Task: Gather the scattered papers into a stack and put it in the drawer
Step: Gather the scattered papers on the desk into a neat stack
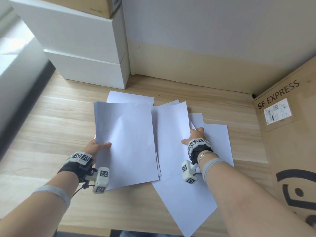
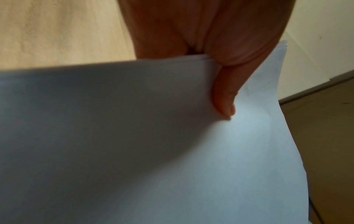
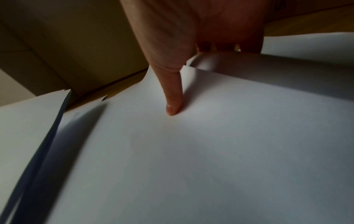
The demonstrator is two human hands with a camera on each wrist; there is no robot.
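My left hand (image 1: 98,146) grips a thin stack of white papers (image 1: 126,142) at its left edge and holds it lifted above the wooden desk (image 1: 51,120). In the left wrist view the thumb (image 2: 224,98) lies on top of the stack (image 2: 172,151) and the fingers are hidden beneath. My right hand (image 1: 195,135) pinches the right edge of a loose sheet (image 1: 171,134). The right wrist view has the thumb (image 3: 172,98) on that sheet (image 3: 210,151), whose edge curls up over the fingers. More sheets lie scattered at the right (image 1: 217,139), front (image 1: 186,206) and back (image 1: 130,98).
Two white box-like units (image 1: 89,65) are stacked at the back left with a cardboard box (image 1: 95,6) on top. A large SF EXPRESS carton (image 1: 290,134) walls off the right side. A wall runs along the back, and bare desk lies to the left.
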